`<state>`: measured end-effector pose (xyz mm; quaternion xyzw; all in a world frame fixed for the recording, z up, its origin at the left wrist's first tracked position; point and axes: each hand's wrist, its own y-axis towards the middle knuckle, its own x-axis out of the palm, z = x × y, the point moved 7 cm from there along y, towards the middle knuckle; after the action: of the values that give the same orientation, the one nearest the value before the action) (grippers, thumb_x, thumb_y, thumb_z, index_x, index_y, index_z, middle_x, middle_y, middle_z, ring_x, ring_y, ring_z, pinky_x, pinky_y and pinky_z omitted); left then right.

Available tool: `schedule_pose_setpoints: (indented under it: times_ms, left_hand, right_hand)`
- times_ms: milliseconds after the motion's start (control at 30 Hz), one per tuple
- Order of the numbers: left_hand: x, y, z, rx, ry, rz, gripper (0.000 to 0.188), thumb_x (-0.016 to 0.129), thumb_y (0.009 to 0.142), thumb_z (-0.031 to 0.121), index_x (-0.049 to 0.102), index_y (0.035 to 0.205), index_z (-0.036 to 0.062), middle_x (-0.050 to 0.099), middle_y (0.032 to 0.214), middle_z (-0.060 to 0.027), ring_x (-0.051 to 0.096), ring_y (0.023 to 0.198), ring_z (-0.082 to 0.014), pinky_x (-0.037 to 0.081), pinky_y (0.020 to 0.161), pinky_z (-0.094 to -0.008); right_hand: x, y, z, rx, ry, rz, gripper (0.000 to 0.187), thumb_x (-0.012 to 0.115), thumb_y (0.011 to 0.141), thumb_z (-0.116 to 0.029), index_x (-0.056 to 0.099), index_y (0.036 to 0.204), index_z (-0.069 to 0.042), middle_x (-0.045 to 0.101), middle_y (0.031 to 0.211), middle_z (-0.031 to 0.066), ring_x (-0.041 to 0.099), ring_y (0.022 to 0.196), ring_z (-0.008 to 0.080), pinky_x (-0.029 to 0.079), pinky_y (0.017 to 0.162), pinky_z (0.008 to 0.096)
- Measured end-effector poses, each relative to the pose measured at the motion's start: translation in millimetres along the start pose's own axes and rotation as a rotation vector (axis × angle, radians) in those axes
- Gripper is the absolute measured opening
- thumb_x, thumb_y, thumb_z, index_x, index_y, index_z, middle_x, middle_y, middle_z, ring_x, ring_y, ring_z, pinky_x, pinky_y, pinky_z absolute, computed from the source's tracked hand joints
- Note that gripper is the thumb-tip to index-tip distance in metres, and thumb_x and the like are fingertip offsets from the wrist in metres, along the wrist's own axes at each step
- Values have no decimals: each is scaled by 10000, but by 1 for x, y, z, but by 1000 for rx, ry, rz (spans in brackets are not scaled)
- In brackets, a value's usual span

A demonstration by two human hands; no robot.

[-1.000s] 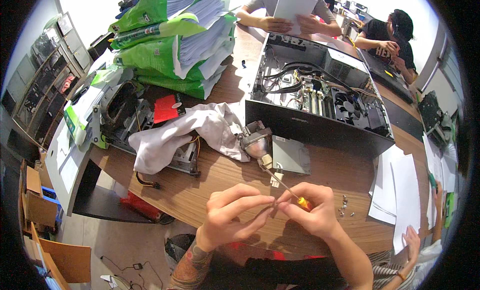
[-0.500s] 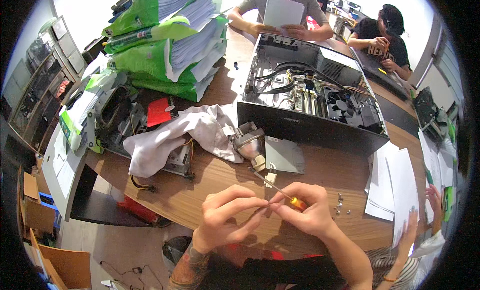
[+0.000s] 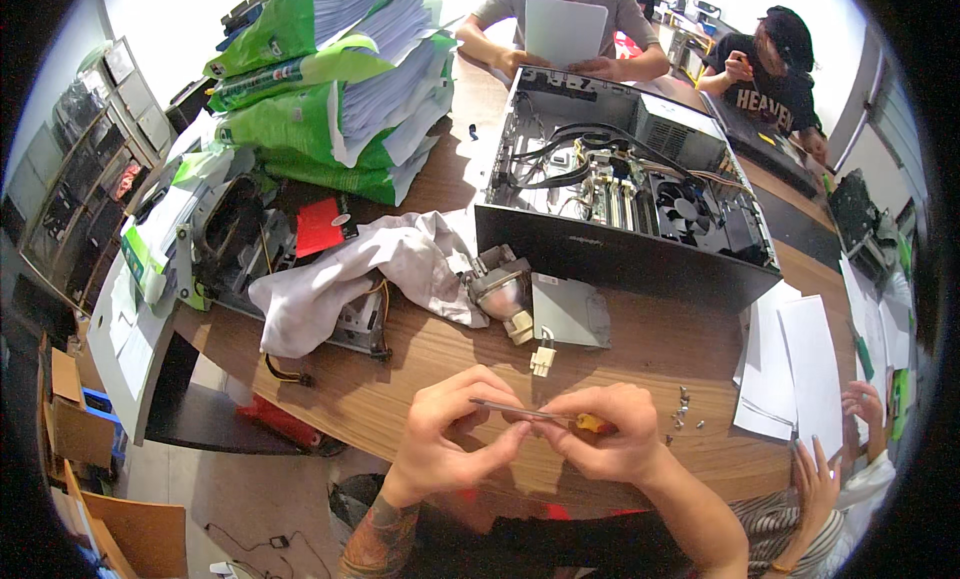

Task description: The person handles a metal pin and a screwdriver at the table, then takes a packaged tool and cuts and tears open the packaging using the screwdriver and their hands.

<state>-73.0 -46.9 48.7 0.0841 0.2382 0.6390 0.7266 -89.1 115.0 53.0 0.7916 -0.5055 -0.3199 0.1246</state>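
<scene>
Screwdriver (image 3: 530, 413) at lower centre of the frame, its yellow-and-orange handle gripped in your right hand (image 3: 612, 434) and its thin shaft lying nearly level, tip toward the left. Your left hand (image 3: 445, 439) is curled, its fingertips meeting those of the right under the shaft; whether they pinch something small cannot be told. Note the hazards. Because the shaft crosses close over your left fingers, a slip of the right grip could drive the tip into them. Loose screws (image 3: 681, 411) lie on the table (image 3: 385, 404) just right of your right hand; an outward sweep could scatter them. Above your hands, the glass lamp (image 3: 503, 294) and its white connector (image 3: 542, 360) could be knocked by a careless forward reach. The computer case (image 3: 630, 251), upper right of centre, lies open, so any dropped screw could lodge among its parts.
</scene>
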Motion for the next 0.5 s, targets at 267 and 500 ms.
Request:
schedule_pose_setpoints:
  times_ms: [267, 500]
  left_hand:
    - [-5, 0, -4, -69, -262, -25, 98, 695, 810, -9, 657, 899, -24, 626, 869, -69, 564, 755, -109, 436, 653, -237]
    - [7, -6, -3, -211, -260, -100, 74, 676, 842, 28, 645, 891, -18, 601, 848, -59, 550, 789, -112, 431, 684, -242]
  right_hand:
    - [8, -2, -4, -166, -94, -53, 264, 680, 788, -23, 631, 1047, -48, 597, 688, 85, 588, 555, 269, 447, 503, 348]
    - [6, 0, -5, -134, -99, -3, 238, 667, 768, -44, 627, 1002, -50, 565, 737, 108, 550, 537, 259, 426, 485, 348]
